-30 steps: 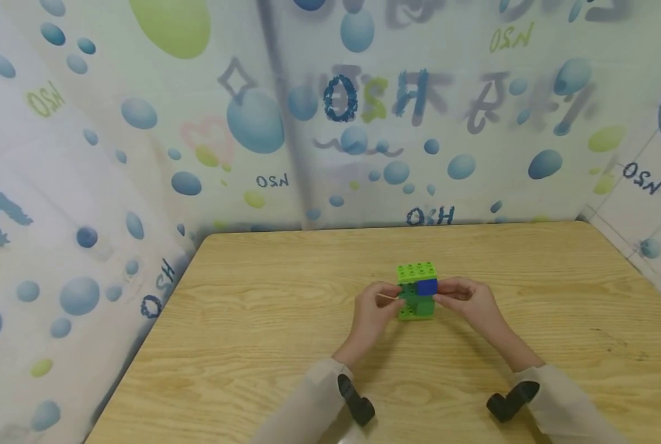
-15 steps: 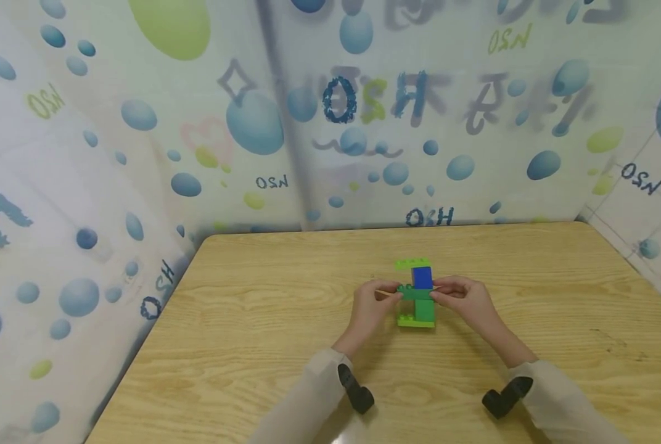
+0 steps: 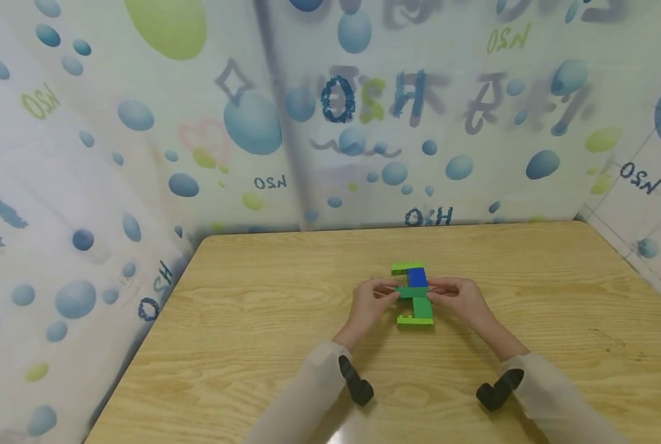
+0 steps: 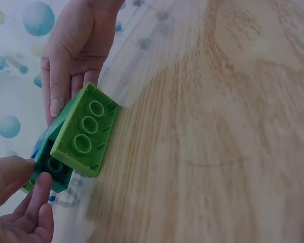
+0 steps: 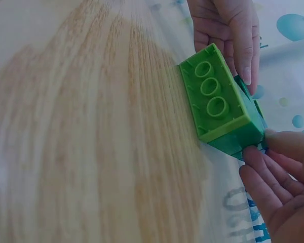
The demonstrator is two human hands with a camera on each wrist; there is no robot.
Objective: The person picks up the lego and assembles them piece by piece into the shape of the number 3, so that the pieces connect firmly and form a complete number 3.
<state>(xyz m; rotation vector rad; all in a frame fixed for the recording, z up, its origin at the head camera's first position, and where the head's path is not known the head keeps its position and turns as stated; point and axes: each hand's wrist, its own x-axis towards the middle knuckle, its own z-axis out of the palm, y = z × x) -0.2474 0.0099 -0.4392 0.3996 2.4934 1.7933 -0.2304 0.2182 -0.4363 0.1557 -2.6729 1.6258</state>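
Both hands hold one stack of toy building bricks over the table in the head view. Its layers are a lime brick (image 3: 407, 268) on the far end, a blue brick (image 3: 417, 277), a dark green brick (image 3: 413, 292), a mid-green brick (image 3: 422, 307) and a lime brick (image 3: 415, 321) at the near end. My left hand (image 3: 367, 308) pinches the dark green brick's left end between thumb and fingers. From the right, my right hand (image 3: 465, 301) pinches the stack around the same layer. The near lime brick's hollow underside (image 4: 89, 124) with round tubes faces the left wrist camera.
The wooden table (image 3: 264, 302) spreads around the hands, its far edge meeting a patterned curtain (image 3: 319, 154) printed with drops and letters. Each sleeve cuff carries a dark wrist camera mount, one on the left (image 3: 356, 380) and one on the right (image 3: 499, 390).
The stack has tipped in the hands, so the far lime brick's studded top no longer faces the head camera and the layers show side-on. Both hands keep their grip, and the right has shifted slightly left.
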